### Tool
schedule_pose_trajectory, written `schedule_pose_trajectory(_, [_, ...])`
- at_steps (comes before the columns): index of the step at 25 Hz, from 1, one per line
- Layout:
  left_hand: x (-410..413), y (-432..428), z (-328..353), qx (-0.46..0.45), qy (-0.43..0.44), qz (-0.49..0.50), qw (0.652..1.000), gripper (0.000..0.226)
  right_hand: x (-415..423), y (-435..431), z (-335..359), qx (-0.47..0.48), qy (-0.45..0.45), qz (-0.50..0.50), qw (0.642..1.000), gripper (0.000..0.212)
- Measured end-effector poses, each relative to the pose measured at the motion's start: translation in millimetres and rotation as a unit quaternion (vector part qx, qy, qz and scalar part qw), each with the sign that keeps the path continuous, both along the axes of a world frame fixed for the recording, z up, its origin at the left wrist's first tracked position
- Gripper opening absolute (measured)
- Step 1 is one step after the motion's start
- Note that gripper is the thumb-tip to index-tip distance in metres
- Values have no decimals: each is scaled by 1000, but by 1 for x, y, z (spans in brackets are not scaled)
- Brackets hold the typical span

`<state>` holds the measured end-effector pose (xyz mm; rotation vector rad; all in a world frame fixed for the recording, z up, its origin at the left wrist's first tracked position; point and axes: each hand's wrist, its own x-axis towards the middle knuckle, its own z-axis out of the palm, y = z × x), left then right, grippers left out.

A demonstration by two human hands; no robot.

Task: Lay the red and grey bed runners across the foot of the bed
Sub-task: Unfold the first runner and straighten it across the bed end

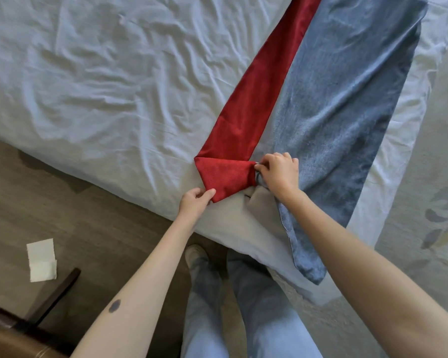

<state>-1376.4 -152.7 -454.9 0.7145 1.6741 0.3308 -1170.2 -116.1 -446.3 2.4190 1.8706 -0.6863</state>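
Note:
A long red runner (259, 94) lies diagonally across the white bed sheet (101, 81), its near end folded into a triangle at the mattress edge. To its right, touching it, lies a wider grey-blue runner (347, 99), whose near end hangs over the bed's corner. My left hand (194, 202) pinches the lower tip of the red triangle. My right hand (279, 171) grips the triangle's right corner where the red runner meets the grey one. Both forearms reach in from below.
The bed's near edge runs diagonally from left to lower right. Brown carpet lies below it, with a white piece of paper (42, 259) and dark wooden furniture (18, 332) at the lower left. My jeans and shoe (195, 254) stand by the bed corner. Patterned carpet fills the right side.

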Motion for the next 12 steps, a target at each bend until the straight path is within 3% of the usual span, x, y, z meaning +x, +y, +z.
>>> schedule_pose_trajectory(5, [-31, 11, 4, 21, 75, 42, 996, 18, -3, -65, 16, 112, 88, -121, 982, 23])
schedule_pose_trajectory(9, [-58, 13, 5, 34, 104, 45, 993, 13, -26, -128, 6, 41, 85, -67, 993, 18])
schedule_pose_trajectory(12, [-78, 9, 6, 44, 135, 31, 989, 22, -36, -142, -1, 48, 81, -138, 986, 16])
